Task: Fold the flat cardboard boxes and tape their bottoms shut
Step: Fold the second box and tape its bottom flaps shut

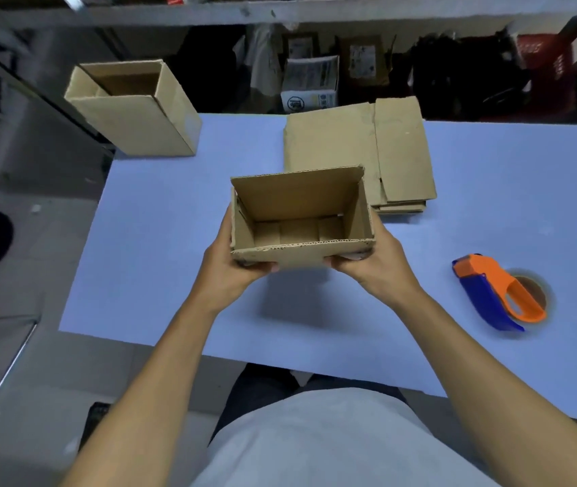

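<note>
The person holds a small brown corrugated cardboard box (301, 219) above the pale blue counter (174, 240), open side facing up toward the camera. The left hand (234, 256) grips the box's near left corner and the right hand (375, 261) the near right corner. The fingers (267, 267) of each hand curl under the near wall and bottom edge, thumbs pressed against the sides. Held from both sides like this, the box probably keeps its squared shape, and the grip suits either turning it over or setting it aside.

Inside, the bottom flaps lie folded flat; whether tape already closes them from underneath cannot be told, since the underside is hidden. The box casts a shadow on the counter just below it, so it appears lifted and not resting.

Behind the box, a stack of flat brown cardboard blanks (360, 152) lies toward the far edge, likely the supply waiting to be folded. A taller assembled brown cardboard box (132, 110) stands open-topped at the far left corner, partly overhanging the counter, apparently parked out of the working area. The blue and orange tape dispenser (494, 293) lies on its side to the right, near the right hand and well apart from the held box.

No writing shows on any of the boxes or the dispenser. The printed packages on the floor shelf behind (309, 82) carry labels too blurred to read.
</note>
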